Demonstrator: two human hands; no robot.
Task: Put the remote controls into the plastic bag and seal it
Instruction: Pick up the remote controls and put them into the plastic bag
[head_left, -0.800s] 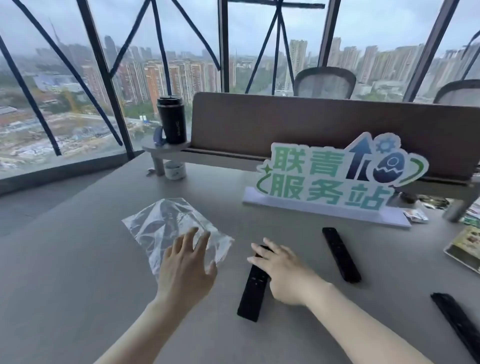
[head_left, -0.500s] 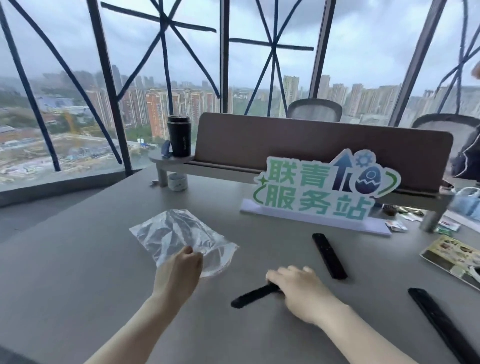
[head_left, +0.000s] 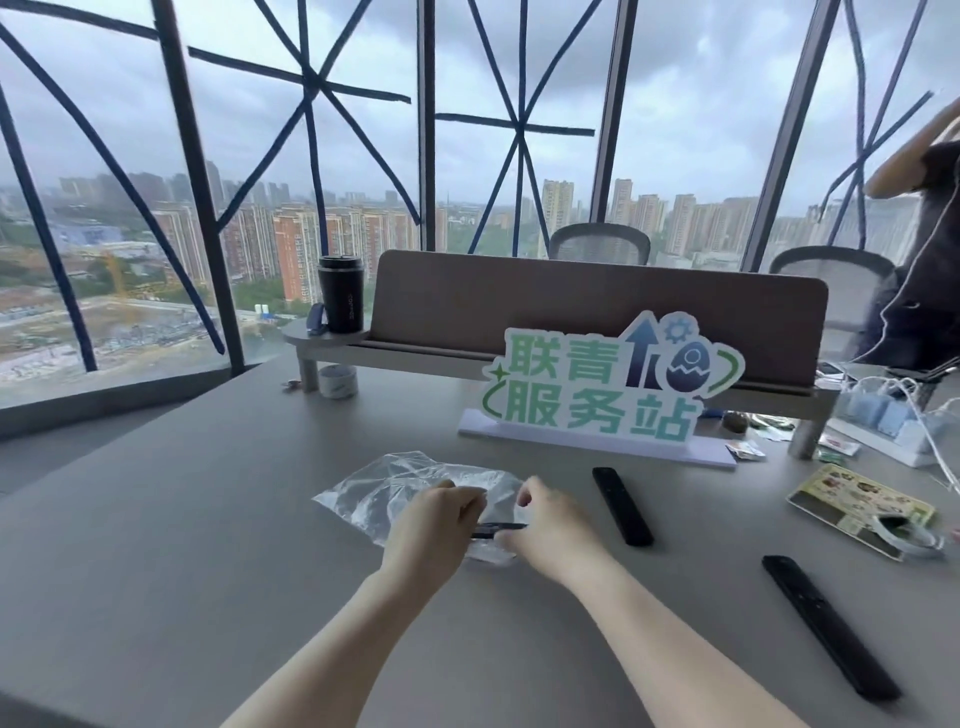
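1. Head view: clear, crinkled plastic bag (head_left: 400, 488) lies flat on grey tabletop (head_left: 182, 545)
2. Left hand (head_left: 431, 525) grip pinches bag edge
3. Right hand (head_left: 545, 525) grip holds slim black remote (head_left: 498, 529) at bag mouth

Soft, even daylight comes through the tall windows (head_left: 363, 182) from an overcast grey sky; the room reads bright yet flat, with no hard glare. Shadows on the counter (head_left: 182, 519) are faint and diffuse — only a pale smudge under the forearms. The wide lens bends the window frames outward toward the edges; the far towers look hazy; the hands (head_left: 431, 525) are slightly soft with motion blur, and the plastic bag (head_left: 374, 493) catches dull highlights.
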